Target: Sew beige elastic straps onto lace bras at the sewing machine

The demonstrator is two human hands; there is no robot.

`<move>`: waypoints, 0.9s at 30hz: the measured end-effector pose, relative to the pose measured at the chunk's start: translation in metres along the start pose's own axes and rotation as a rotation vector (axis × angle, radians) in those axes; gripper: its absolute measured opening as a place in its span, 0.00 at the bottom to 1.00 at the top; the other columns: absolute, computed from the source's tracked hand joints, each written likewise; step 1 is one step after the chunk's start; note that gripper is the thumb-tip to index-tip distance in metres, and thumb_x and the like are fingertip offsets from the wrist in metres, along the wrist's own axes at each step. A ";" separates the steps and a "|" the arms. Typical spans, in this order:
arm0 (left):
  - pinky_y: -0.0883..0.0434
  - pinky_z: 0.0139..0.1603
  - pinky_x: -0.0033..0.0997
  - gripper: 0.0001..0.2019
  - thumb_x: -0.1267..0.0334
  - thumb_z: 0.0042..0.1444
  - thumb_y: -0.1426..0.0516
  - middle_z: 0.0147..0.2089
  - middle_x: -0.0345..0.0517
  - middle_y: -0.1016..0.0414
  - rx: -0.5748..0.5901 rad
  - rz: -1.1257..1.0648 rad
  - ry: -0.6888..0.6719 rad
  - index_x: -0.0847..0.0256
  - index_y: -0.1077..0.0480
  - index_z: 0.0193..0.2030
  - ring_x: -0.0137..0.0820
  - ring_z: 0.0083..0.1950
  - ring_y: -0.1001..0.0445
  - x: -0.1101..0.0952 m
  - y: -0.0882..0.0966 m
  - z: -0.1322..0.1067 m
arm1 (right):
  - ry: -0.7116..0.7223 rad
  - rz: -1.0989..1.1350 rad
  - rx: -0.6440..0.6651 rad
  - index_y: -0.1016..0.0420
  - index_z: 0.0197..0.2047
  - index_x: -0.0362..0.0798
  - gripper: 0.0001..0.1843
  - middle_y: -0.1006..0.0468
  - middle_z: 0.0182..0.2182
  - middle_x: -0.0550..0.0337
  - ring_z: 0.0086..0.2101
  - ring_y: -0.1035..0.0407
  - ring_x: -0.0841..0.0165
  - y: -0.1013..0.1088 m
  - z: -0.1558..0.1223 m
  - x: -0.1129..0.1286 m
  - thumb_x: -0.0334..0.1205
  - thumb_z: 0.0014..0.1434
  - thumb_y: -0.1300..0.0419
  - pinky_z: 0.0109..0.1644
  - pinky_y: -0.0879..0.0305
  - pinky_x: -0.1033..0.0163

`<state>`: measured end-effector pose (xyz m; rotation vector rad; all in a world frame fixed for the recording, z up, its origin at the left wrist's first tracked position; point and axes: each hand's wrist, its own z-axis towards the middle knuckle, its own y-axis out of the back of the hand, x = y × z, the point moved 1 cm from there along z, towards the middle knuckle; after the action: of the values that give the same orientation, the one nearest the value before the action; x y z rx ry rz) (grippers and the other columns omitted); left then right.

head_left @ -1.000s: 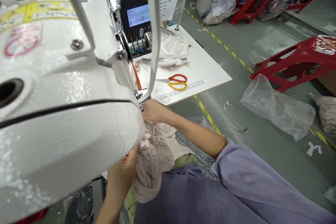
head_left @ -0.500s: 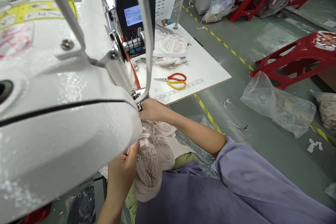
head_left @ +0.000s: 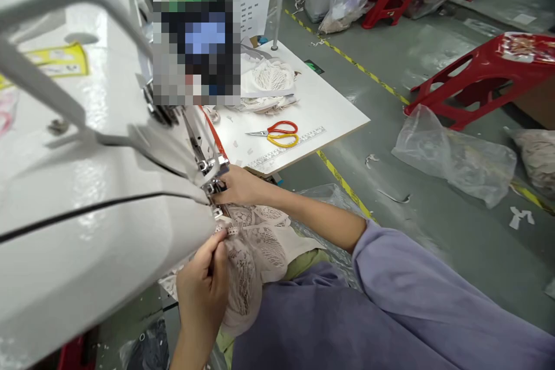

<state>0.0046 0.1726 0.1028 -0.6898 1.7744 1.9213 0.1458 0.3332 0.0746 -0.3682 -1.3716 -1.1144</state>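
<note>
A beige lace bra (head_left: pixel 271 245) hangs over my lap, its top edge running up under the needle area of a white sewing machine (head_left: pixel 165 237). My left hand (head_left: pixel 203 277) pinches the bra's edge between thumb and forefinger, just below the machine head. Beside the metal presser foot (head_left: pixel 217 214), my right hand (head_left: pixel 243 186) reaches in from the right, close behind the needle area. Its fingertips are partly hidden by the metal parts, so their grip does not show.
Scissors (head_left: pixel 277 133) with red and yellow handles lie on the white table (head_left: pixel 333 104) near a printed ruler scale (head_left: pixel 299 144). More lace pieces (head_left: pixel 271 78) are piled behind them. A control panel (head_left: pixel 199 40) is blurred out. Red stools (head_left: pixel 481 81) and plastic bags (head_left: pixel 455 156) stand on the floor.
The view has shifted, showing more of the needle area. My left hand has its thumb and finger higher on the bra's edge, still pinching. My right hand stays by the needle area.
</note>
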 end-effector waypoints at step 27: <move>0.29 0.32 0.22 0.14 0.61 0.64 0.46 0.38 0.44 0.15 -0.153 0.329 -0.269 0.57 0.20 0.48 0.29 0.30 0.20 0.019 -0.002 0.001 | 0.096 -0.044 -0.117 0.26 0.35 0.45 0.04 0.26 0.40 0.57 0.41 0.32 0.66 -0.010 -0.002 -0.012 0.33 0.53 0.39 0.44 0.38 0.66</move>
<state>-0.0089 0.1736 0.0893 -0.1773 1.6621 2.2594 0.1408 0.3316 0.0596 -0.3660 -1.2387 -1.2372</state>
